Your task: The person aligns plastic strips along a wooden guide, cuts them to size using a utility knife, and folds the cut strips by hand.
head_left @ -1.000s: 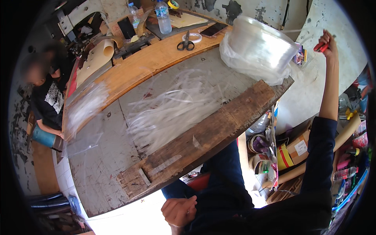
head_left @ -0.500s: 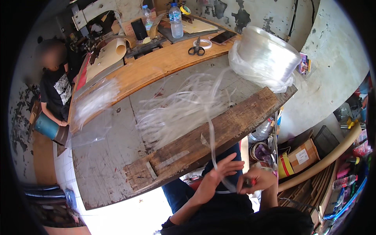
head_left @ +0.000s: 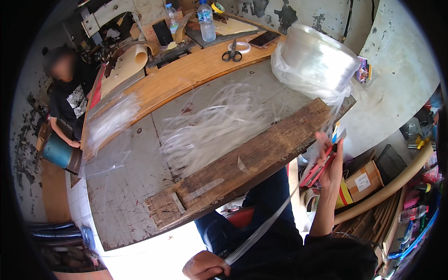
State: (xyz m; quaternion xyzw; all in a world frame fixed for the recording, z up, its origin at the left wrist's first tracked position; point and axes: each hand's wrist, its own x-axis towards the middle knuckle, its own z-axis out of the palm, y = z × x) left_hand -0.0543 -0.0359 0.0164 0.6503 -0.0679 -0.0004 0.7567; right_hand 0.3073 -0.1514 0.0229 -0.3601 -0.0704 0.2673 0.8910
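Observation:
My left hand point(head_left: 204, 265), closed in a fist low in front of my lap, grips one end of a clear plastic strip point(head_left: 267, 223). That strip slants taut up to my right hand point(head_left: 332, 163), raised beside the table's right corner. Fingers of the right hand are wrapped round a red utility knife point(head_left: 318, 171), slightly blurred. Above that hand the plastic continues towards a big roll of clear strip point(head_left: 319, 58) in a loose bag. On the grey table lies a tangled heap of cut strips point(head_left: 212, 128), behind a worn wooden plank point(head_left: 252, 158).
Black scissors point(head_left: 232, 52), a tape roll, a phone point(head_left: 264, 39) and a water bottle point(head_left: 206, 21) stand or lie along the far wooden board. Another person point(head_left: 67, 102) sits at the far left. Boxes and a long tube point(head_left: 396, 189) crowd the right.
My hands have moved apart: the left down and left, pulling the strip, the right up towards the roll with the knife. The strip no longer crosses the heap and plank.

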